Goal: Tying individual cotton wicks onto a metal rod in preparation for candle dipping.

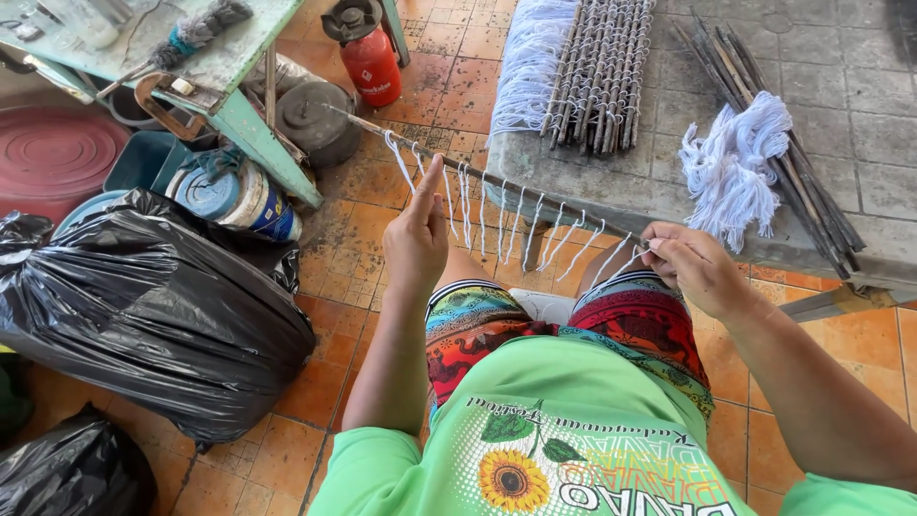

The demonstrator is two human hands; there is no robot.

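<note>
Thin stick [497,182] slants across lap above tiled floor, white strings [516,225] knotted along middle stretch. Left hand [417,234] steadies stick, index finger raised, other fingers curled on it. Right hand [695,268] pinches string at stick's near end, grip closed on it. Far end toward red canister [368,53] appears bare. Finished strung sticks [597,72] piled on grey desk [860,124]; loose string bundle [735,162] beside plain sticks [764,124]. Black bags [143,306] tied shut, contents hidden.

left hand [416,239] index raised, right hand [695,266] fingers pinched
</note>
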